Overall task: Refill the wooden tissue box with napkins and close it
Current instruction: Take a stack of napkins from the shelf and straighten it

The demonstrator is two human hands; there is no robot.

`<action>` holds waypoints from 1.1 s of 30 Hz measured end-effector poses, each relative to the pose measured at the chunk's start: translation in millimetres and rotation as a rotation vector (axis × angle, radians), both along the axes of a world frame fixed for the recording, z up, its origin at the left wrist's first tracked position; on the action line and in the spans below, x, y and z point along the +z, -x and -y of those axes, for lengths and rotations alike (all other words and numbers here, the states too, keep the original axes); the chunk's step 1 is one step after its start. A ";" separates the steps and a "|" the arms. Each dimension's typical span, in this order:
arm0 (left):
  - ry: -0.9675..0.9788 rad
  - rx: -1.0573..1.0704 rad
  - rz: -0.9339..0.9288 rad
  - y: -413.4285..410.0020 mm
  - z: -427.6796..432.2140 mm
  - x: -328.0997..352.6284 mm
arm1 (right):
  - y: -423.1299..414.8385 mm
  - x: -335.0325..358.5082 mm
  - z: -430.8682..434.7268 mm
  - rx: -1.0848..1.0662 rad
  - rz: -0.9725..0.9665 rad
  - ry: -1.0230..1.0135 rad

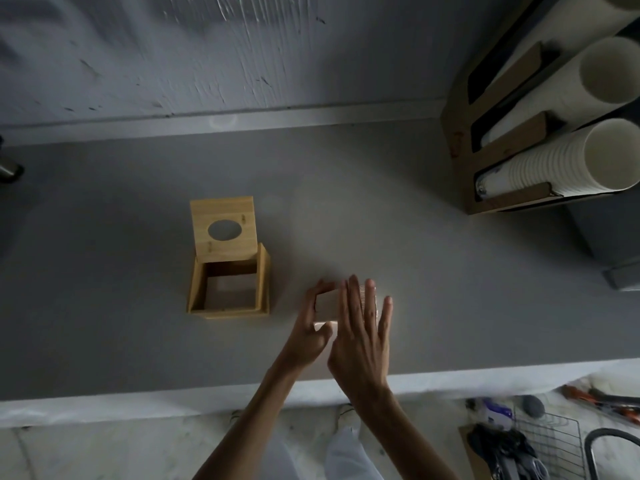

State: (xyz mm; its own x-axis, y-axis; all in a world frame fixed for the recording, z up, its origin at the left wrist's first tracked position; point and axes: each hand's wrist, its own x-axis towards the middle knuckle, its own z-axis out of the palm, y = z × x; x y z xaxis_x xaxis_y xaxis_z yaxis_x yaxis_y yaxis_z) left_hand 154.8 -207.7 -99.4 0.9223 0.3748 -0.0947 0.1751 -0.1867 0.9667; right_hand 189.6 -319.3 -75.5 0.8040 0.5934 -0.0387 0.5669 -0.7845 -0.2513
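The wooden tissue box (263, 282) stands on the grey counter with its hinged lid (223, 230) raised; the lid has an oval hole and the inside looks empty. To its right lies a stack of pale brown napkins (327, 303). My left hand (310, 332) holds the stack's left side, thumb at the near edge and fingers at the far edge. My right hand (362, 327) lies flat with spread fingers over the stack's top and right side, hiding most of it.
A cardboard cup dispenser (498, 161) with three rows of white paper cups (561, 161) stands at the back right. The grey wall runs along the counter's far edge. Below the counter's near edge, at the right, are a wire basket (550, 441) and assorted clutter.
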 end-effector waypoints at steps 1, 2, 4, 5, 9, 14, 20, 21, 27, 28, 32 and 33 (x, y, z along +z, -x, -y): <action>-0.007 0.003 0.002 0.7 0.0 -1.1 | 0.2 -0.4 0.2 0.014 -0.001 0.008; -0.010 0.011 -0.008 0.9 -0.7 -2.6 | 0.5 0.1 0.2 0.035 -0.008 0.011; -0.017 0.014 -0.022 1.4 -1.6 -6.3 | 0.0 2.4 1.5 0.053 -0.030 -0.014; -0.032 0.017 -0.020 1.6 -1.8 -9.2 | -2.1 4.4 3.0 0.039 -0.045 -0.045; -0.021 0.039 -0.058 2.6 -2.4 -11.0 | -22.3 6.6 21.1 -0.085 -0.119 -0.223; 0.043 -0.037 -0.118 5.7 -3.3 -10.7 | -54.3 -20.2 41.8 -0.040 -0.257 -0.234; 0.012 -0.013 -0.096 6.6 -7.3 -3.6 | -64.0 -39.7 39.8 0.091 -0.212 -0.139; -0.010 -0.011 -0.089 7.3 -8.6 -1.8 | -64.0 -41.5 39.2 0.102 -0.194 -0.131; -0.301 -0.089 -0.075 6.1 -10.3 4.2 | -60.9 -47.6 36.9 0.118 -0.132 -0.116; -0.331 -0.089 -0.083 6.5 -10.6 2.0 | -61.1 -48.8 37.3 0.124 -0.121 -0.103; -0.377 -0.088 -0.155 7.7 -11.8 -9.5 | -60.4 -49.9 37.6 0.149 -0.097 -0.081; -0.381 -0.088 -0.160 7.2 -11.8 -10.1 | -60.1 -50.0 37.4 0.156 -0.094 -0.073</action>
State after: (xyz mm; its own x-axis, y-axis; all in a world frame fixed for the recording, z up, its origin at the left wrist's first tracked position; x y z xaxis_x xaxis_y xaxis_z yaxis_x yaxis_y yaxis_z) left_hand 147.6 -196.0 -109.4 0.9374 0.3308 -0.1090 0.2844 -0.5466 0.7876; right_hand 249.7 -356.6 -125.5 0.6967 0.7148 -0.0610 0.6520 -0.6663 -0.3619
